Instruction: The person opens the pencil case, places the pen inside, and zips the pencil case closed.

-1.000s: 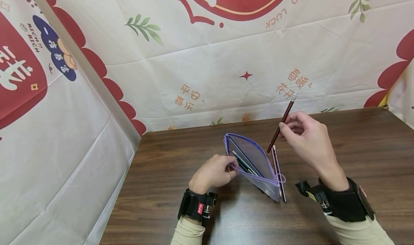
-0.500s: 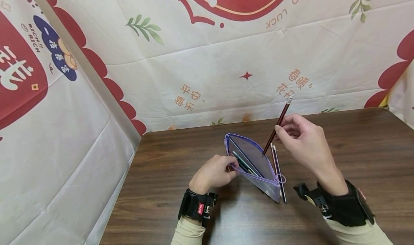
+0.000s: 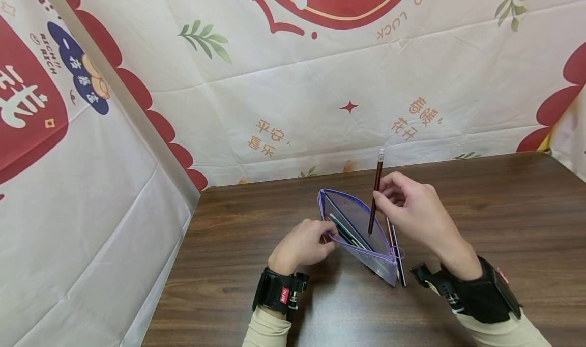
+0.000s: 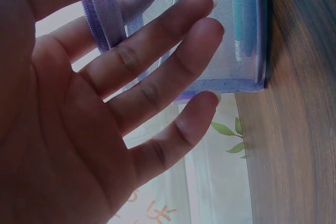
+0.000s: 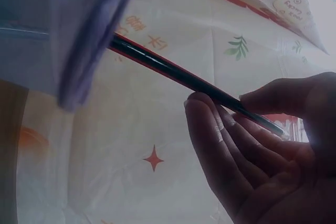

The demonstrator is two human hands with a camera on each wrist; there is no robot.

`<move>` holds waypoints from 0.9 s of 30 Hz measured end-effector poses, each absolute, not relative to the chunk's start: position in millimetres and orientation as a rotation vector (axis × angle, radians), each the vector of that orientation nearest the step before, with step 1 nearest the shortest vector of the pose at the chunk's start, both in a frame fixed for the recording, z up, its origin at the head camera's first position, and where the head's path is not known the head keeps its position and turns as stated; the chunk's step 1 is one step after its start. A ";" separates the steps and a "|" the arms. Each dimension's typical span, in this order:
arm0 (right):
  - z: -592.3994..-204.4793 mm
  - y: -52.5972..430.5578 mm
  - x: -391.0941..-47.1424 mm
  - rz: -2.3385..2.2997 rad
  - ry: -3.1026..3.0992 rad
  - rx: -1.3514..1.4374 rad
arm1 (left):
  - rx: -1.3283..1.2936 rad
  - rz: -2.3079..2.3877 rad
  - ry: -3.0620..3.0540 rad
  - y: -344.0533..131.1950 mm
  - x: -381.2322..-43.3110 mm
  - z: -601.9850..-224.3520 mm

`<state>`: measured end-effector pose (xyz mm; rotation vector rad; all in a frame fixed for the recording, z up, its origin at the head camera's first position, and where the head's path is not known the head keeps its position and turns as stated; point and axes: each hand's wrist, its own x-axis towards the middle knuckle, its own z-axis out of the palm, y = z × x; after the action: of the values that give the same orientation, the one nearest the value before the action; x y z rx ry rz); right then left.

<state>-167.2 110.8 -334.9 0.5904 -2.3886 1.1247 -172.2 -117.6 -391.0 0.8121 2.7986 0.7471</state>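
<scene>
A purple mesh pencil case [image 3: 373,261] stands unzipped on the table, its mouth spread wide. My left hand [image 3: 305,242] pinches the near rim between thumb and index finger; in the left wrist view the other fingers [image 4: 184,66] extend beside the mesh. Several pencils [image 3: 350,230] lean inside the case. Between its thumb and fingertips my right hand [image 3: 414,209] holds a dark red pencil [image 3: 378,176], eraser end up, its lower tip within the case's mouth. The right wrist view shows this pencil [image 5: 163,66] passing behind the purple rim [image 5: 89,61].
More pencils [image 3: 401,265] lie on the brown wooden table [image 3: 220,265] along the right side of the case, by a purple loop [image 3: 401,253]. A printed white cloth [image 3: 293,92] hangs behind the table, another [image 3: 114,209] on the left.
My right hand has moved left and slightly down, bringing the dark red pencil from beside the case to inside its mouth and more upright. The left hand has stayed still.
</scene>
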 end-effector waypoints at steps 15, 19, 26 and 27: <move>-342.7 104.6 -170.9 1.068 -2.572 0.670 | 0.820 0.745 2.804 -117.2 -172.7 -391.7; -345.6 102.1 -173.0 1.072 -2.613 0.698 | 0.819 0.749 2.803 -117.2 -172.7 -391.5; -349.2 99.7 -175.4 1.067 -2.690 0.728 | 0.818 0.744 2.803 -117.5 -172.7 -390.9; -349.6 99.5 -175.6 1.060 -2.697 0.735 | 0.819 0.743 2.804 -117.5 -172.5 -390.7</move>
<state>-175.6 99.5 -349.6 0.7354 -2.6970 1.0603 -172.5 -117.5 -390.7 0.8191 2.8038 0.7432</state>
